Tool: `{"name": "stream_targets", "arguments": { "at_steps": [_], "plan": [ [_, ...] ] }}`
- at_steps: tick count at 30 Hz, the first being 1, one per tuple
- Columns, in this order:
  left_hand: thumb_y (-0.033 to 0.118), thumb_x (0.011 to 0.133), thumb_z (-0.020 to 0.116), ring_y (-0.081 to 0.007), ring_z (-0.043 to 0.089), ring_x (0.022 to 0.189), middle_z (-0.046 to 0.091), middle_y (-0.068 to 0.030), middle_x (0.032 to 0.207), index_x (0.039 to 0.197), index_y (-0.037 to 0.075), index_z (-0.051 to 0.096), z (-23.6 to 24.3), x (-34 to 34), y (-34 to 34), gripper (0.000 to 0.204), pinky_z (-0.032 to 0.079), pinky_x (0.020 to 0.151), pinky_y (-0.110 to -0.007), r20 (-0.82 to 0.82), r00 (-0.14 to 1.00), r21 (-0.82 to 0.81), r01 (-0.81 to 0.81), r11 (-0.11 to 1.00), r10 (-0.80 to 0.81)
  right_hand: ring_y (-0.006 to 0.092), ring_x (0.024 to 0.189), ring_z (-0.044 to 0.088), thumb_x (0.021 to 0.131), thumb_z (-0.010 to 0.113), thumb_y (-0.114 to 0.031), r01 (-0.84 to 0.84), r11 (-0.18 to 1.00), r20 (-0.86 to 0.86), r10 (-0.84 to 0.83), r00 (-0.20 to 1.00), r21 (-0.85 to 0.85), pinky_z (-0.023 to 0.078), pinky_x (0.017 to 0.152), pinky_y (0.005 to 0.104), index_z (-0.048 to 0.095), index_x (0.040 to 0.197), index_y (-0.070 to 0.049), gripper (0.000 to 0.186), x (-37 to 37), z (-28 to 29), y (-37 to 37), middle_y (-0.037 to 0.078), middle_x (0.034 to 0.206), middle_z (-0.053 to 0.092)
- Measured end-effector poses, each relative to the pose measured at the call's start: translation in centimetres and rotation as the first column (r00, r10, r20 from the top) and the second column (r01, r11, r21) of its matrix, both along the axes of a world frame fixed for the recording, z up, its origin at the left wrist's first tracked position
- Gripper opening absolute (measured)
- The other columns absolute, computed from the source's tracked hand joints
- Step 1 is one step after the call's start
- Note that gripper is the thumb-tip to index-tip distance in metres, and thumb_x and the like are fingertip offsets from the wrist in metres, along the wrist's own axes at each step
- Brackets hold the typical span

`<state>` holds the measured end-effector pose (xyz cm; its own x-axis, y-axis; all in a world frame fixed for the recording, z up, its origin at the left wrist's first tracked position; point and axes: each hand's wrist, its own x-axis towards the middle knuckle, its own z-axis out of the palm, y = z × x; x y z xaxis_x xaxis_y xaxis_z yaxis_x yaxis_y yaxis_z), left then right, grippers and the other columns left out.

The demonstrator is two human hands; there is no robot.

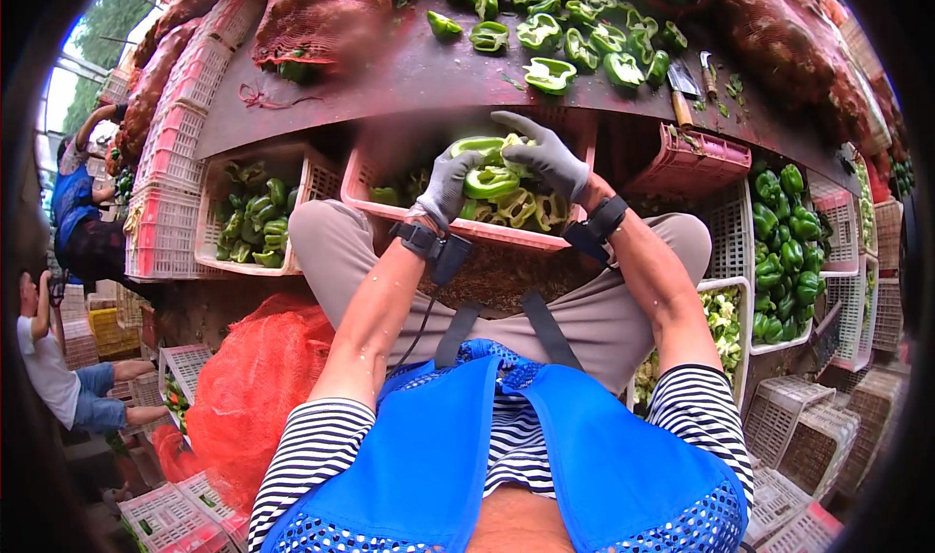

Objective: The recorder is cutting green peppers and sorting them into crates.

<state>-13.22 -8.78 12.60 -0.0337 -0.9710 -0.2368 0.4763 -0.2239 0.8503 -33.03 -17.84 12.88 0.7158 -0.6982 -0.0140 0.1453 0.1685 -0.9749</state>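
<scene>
My left hand (446, 185), in a grey glove, is closed on a halved green bell pepper (475, 147) above a pink crate (356, 181). My right hand (550, 156), gloved alike, pinches at the pale seed core (510, 145) on the pepper's right side, its index finger stretched out beyond it. Just below the fingers is another cut pepper half (492, 182); whether the left hand also touches it I cannot tell. Several cut pepper halves (516, 207) lie in the crate under my hands.
Cut peppers (548, 75) cover part of the dark tabletop (390, 86), with a wooden-handled cleaver (682, 95) and a small knife (709, 74) at right. Crates of green peppers (258, 212) stand left and right. A red mesh sack (258, 387) lies at left; two other people are farther left.
</scene>
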Motion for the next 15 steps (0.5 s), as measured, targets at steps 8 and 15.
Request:
{"name": "stream_targets", "arguments": {
  "at_steps": [8,15],
  "plan": [
    [0.045,0.091,0.075,-0.0345,0.063,0.126,0.06,-0.0216,0.142,0.145,0.012,0.059,-0.9,0.1,-4.4,0.065,0.051,0.108,-0.044,0.949,0.247,0.101,0.356,0.929,-0.197,0.0144,0.085,0.069,0.102,0.062,-0.03,-0.075,0.902,0.402,-0.114,0.908,0.424,0.053,0.063,0.0275,0.06,0.141,-0.006,0.045,-5.4,3.6,-1.6,0.008,0.102,0.072],
    [0.047,0.089,0.077,-0.0376,0.059,0.132,0.052,-0.0166,0.152,0.149,0.02,0.054,3.4,-4.5,-15.4,0.07,0.051,0.106,-0.049,0.985,-0.146,-0.035,0.353,0.935,0.092,0.0219,0.088,0.076,0.106,0.061,-0.041,0.23,0.783,0.34,-0.487,0.804,0.579,0.063,0.068,0.0332,0.063,0.114,-0.018,0.024,-10.5,2.5,-3.0,0.012,0.108,0.076]
  ]
}}
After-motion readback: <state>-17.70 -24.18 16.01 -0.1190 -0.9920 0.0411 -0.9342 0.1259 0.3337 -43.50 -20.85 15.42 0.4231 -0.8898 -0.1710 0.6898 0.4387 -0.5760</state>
